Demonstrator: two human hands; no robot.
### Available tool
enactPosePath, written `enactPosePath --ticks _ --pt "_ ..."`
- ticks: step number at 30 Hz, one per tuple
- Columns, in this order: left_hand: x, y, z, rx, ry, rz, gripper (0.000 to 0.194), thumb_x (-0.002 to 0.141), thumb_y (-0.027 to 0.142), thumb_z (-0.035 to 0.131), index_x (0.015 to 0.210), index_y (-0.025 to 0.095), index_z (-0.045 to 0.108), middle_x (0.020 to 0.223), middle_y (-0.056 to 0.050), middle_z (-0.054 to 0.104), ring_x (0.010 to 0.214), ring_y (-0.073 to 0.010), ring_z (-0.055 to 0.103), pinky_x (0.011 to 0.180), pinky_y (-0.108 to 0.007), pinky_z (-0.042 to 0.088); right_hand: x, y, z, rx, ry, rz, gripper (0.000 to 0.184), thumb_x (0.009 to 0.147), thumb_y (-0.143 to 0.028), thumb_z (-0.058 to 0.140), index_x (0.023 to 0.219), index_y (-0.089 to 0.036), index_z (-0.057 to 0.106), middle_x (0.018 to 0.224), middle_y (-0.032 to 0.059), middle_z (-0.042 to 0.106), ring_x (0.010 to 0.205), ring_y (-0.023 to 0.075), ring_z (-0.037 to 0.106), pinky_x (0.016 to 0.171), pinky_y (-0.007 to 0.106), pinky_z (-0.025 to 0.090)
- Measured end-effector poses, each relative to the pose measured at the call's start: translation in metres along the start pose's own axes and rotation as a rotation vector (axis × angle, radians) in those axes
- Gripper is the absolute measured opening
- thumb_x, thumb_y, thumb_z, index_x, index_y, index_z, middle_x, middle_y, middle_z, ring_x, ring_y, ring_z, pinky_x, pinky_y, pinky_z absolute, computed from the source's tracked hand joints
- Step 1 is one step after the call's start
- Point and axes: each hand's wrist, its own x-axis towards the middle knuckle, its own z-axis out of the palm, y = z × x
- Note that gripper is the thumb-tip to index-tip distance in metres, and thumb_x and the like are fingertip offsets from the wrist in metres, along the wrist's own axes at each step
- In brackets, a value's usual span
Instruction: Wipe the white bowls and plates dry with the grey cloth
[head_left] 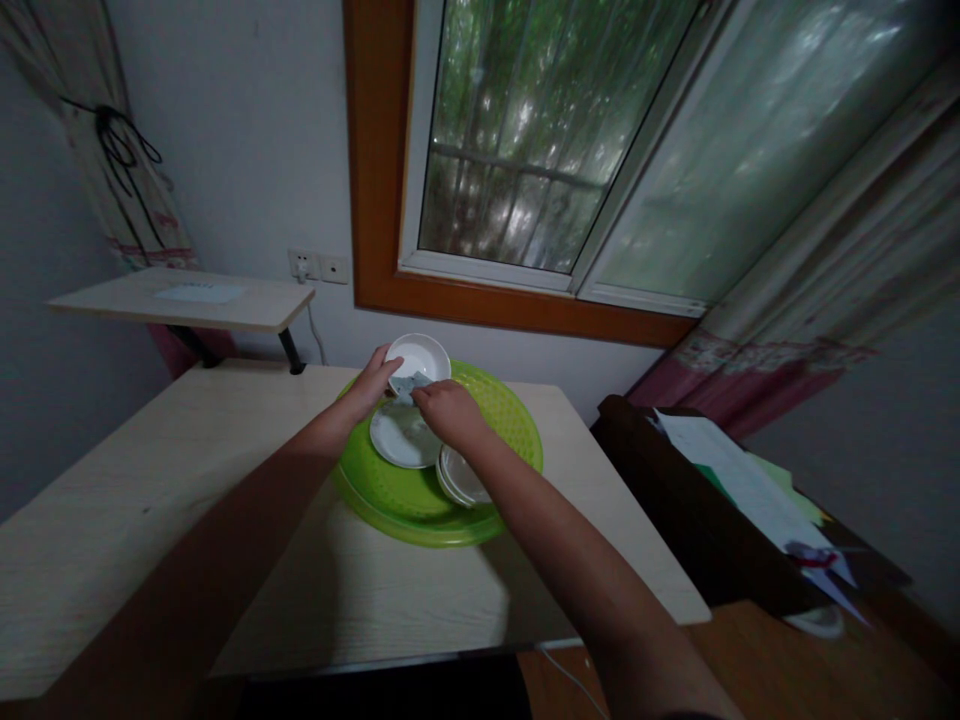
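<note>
A pale raised wooden shelf [262, 302] stands left on the pale wood-grain table [600, 540] I watch remotely, my left hand [369, 382] grips a round white bowl [420, 354] over a lime-green plastic tray [519, 410], my right hand [454, 412] pinches a grey cloth [409, 383] against it, and past a brown-framed window [517, 150] sits dark-brown furniture [667, 490].

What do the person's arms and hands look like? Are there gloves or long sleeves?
The left hand and right hand wear no gloves. The left forearm and right forearm show no long sleeves, watch or bracelet. A dark edge beside the right arm, at the picture's bottom, might be a short sleeve; too little shows to tell.
</note>
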Motion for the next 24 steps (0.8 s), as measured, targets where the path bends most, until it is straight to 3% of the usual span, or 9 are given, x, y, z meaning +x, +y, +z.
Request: enactPosePath --ticks 6,10,17,21,24 --pt "0.0 0.001 -0.005 -0.087 0.027 -0.125 0.044 0.08 0.047 0.058 0.117 0.029 0.043 0.09 -0.002 0.06 0.069 -0.0188 0.061 0.054 -0.029 0.049 -0.004 0.008 -0.006 -0.009 0.018 -0.058 0.018 0.096 -0.02 0.055 0.104 -0.014 0.07 0.103 0.0132 0.074 0.099 0.0257 0.066 0.095 0.036 0.044" --pt "0.001 -0.001 -0.007 -0.043 0.068 -0.104 0.043 0.081 0.052 0.055 0.115 0.029 0.043 0.088 -0.001 0.058 0.069 -0.0186 0.059 0.055 -0.029 0.047 -0.003 0.012 -0.008 -0.002 0.016 -0.107 0.018 0.096 -0.018 0.055 0.1 -0.013 0.072 0.104 0.0138 0.074 0.101 0.0255 0.065 0.101 0.037 0.041" --pt "0.007 -0.002 -0.006 0.082 0.193 -0.023 0.035 0.083 0.041 0.051 0.112 0.025 0.045 0.083 -0.001 0.055 0.071 -0.0182 0.055 0.061 -0.029 0.045 -0.002 0.003 -0.004 0.055 -0.023 -0.082 0.023 0.094 -0.014 0.052 0.109 -0.012 0.07 0.108 0.0157 0.073 0.105 0.0262 0.064 0.1 0.038 0.041" --pt "0.008 -0.004 -0.004 0.108 0.215 0.004 0.039 0.085 0.041 0.052 0.119 0.024 0.04 0.085 -0.001 0.054 0.073 -0.0179 0.055 0.066 -0.03 0.046 -0.004 -0.005 0.0 0.208 -0.035 -0.077 0.046 0.096 -0.037 0.055 0.135 -0.013 0.057 0.119 0.0152 0.071 0.108 0.0276 0.066 0.097 0.037 0.046" --pt "0.008 -0.007 -0.003 0.119 0.207 0.049 0.04 0.086 0.04 0.053 0.12 0.024 0.038 0.09 -0.001 0.052 0.079 -0.0171 0.055 0.073 -0.031 0.047 -0.006 -0.007 0.004 0.386 -0.013 -0.091 0.067 0.098 -0.057 0.045 0.148 -0.011 0.044 0.134 0.0176 0.063 0.119 0.0272 0.062 0.101 0.036 0.045"
